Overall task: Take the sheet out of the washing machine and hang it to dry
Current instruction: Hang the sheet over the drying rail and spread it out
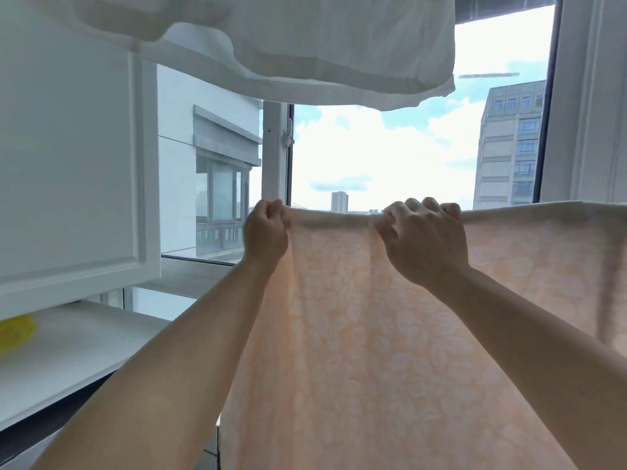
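Note:
A pale peach sheet [356,334] with a faint white leaf pattern hangs in front of the window, its top edge folded over something hidden under the cloth. My left hand [266,232] grips the sheet's top left corner with curled fingers. My right hand [425,240] pinches the top edge a little to the right, fingers curled over the fold. The sheet runs on to the right edge of the view and drops below the frame. No washing machine shows.
White fabric [305,45] hangs overhead across the top. A white cabinet door [74,171] stands at the left above a white counter [84,351] with a yellow object [15,332]. The window [390,157] behind looks onto sky and buildings.

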